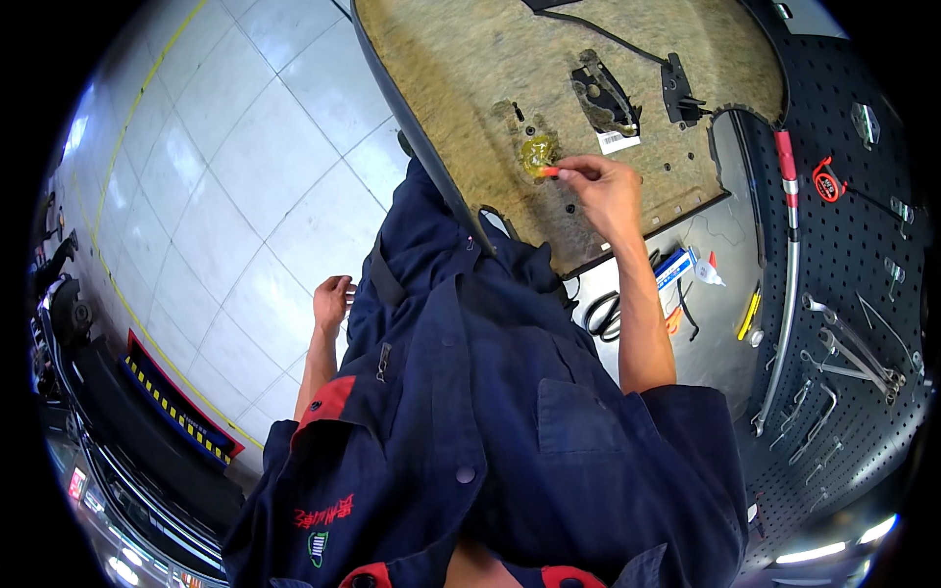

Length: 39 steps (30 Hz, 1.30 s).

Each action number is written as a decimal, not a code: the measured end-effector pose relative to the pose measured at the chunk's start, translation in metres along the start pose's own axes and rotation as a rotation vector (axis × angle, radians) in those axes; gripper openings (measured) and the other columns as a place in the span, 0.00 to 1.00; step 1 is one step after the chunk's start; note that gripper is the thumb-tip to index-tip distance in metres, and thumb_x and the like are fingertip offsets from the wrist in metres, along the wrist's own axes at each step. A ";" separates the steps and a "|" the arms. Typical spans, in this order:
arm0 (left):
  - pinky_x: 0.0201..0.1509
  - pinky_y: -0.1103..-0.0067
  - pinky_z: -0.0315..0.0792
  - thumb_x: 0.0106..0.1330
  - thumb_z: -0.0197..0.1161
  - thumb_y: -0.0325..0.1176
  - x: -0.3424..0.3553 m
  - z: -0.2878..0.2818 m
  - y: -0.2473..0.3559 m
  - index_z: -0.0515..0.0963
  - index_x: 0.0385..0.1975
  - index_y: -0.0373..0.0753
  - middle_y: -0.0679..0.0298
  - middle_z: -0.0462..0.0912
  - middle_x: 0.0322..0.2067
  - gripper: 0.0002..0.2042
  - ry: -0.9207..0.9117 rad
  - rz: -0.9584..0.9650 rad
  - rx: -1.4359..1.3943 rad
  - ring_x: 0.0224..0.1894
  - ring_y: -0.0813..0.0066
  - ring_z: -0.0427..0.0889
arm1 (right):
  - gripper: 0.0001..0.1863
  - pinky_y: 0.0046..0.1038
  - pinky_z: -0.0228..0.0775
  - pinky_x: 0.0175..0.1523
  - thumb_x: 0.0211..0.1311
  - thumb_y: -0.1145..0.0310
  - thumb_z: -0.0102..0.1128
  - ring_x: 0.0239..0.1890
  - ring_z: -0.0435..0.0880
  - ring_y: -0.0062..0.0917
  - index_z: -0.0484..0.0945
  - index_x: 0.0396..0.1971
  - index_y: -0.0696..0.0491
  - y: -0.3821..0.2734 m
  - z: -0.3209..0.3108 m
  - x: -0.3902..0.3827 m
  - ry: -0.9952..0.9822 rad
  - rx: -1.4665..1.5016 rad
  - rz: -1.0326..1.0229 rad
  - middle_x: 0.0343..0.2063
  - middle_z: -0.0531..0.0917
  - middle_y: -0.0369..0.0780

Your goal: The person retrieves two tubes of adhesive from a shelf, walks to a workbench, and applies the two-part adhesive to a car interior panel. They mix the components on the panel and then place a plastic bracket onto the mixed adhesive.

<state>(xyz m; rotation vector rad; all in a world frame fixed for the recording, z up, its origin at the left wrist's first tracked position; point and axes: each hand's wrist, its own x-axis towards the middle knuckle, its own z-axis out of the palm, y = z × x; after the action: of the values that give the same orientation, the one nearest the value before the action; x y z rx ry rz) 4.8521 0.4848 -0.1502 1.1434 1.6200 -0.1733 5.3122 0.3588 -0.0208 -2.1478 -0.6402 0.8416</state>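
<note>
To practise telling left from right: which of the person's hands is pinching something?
The right hand pinches a small red piece at the yellow patch; the left hand, beside the dark trousers, shows nothing held.

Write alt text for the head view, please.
A right hand pinches a small red object at a glossy yellow patch on a brown fibrous panel. The left hand hangs beside dark trousers; wrenches hang on a pegboard.

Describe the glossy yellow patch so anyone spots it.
Find the big tan fibrous panel at the top. On it, just left of the right hand, which pinches a small red piece, is the glossy yellow patch. Its wet-looking shine sets it apart from the black bracket nearby.
</note>
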 end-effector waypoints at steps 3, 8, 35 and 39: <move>0.29 0.82 0.72 0.69 0.57 0.38 0.000 -0.001 0.001 0.80 0.43 0.33 0.62 0.84 0.31 0.14 0.001 0.003 0.005 0.28 0.78 0.79 | 0.08 0.24 0.74 0.35 0.55 0.72 0.68 0.27 0.83 0.20 0.87 0.36 0.55 -0.008 -0.004 0.001 -0.012 -0.062 -0.019 0.26 0.87 0.41; 0.28 0.82 0.71 0.69 0.57 0.38 0.000 0.001 0.001 0.80 0.43 0.33 0.63 0.84 0.31 0.14 0.012 0.006 0.000 0.27 0.78 0.78 | 0.08 0.28 0.74 0.36 0.55 0.72 0.66 0.26 0.84 0.27 0.87 0.35 0.54 -0.015 -0.003 -0.001 -0.031 -0.116 -0.079 0.25 0.86 0.43; 0.30 0.81 0.73 0.69 0.57 0.38 0.017 0.004 -0.007 0.81 0.42 0.33 0.63 0.84 0.31 0.14 -0.037 -0.009 -0.079 0.29 0.78 0.80 | 0.07 0.24 0.73 0.35 0.56 0.71 0.67 0.27 0.84 0.21 0.87 0.35 0.54 -0.009 -0.001 0.009 0.020 -0.068 0.008 0.25 0.87 0.41; 0.29 0.81 0.73 0.70 0.56 0.37 0.011 0.004 -0.001 0.80 0.42 0.33 0.63 0.84 0.30 0.13 -0.018 -0.001 -0.052 0.28 0.77 0.80 | 0.08 0.24 0.73 0.35 0.56 0.71 0.67 0.27 0.84 0.20 0.87 0.35 0.53 -0.017 0.009 0.013 0.069 -0.069 -0.025 0.26 0.87 0.41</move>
<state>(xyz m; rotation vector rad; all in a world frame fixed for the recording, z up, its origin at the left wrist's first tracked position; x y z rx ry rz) 4.8550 0.4879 -0.1614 1.0981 1.6003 -0.1413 5.3109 0.3821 -0.0173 -2.2160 -0.6677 0.7388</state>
